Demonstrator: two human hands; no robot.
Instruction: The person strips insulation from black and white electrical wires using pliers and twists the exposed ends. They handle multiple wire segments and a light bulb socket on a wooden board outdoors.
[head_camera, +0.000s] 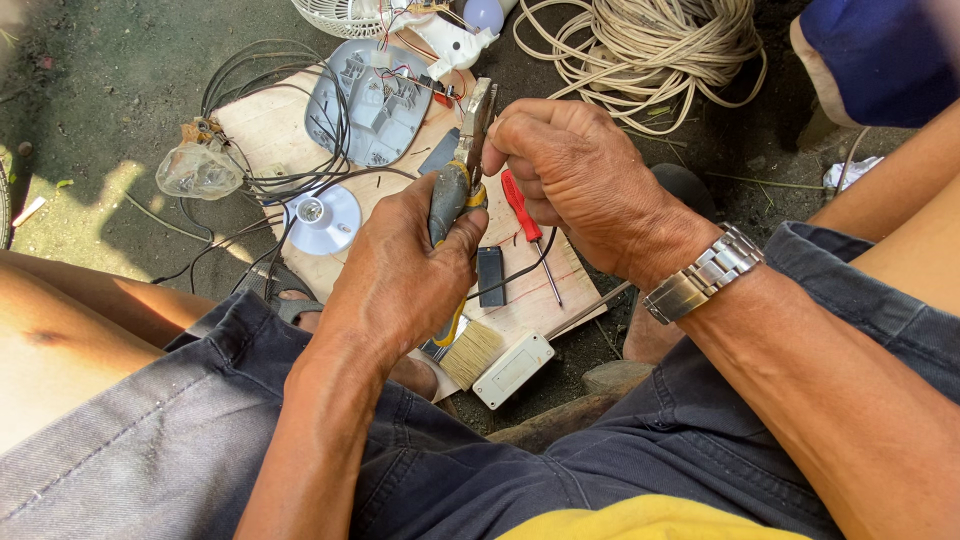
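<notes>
My left hand (400, 270) grips the grey and yellow handles of a pair of pliers (462, 160), jaws pointing up and away. My right hand (575, 175), with a metal watch (705, 275) on its wrist, is closed at the pliers' jaws; a thin black wire (520, 270) hangs down from it. What its fingertips pinch is hidden. Both hands hover above a plywood board (270, 125) on the ground.
On the board lie a red-handled screwdriver (525, 215), a small black block (491, 275), a white lamp holder (322, 218), a grey plastic housing (375, 100), a paintbrush (470, 352) and a white box (513, 368). Black cables (250, 70) lie left, a coil of cream cord (650, 45) beyond.
</notes>
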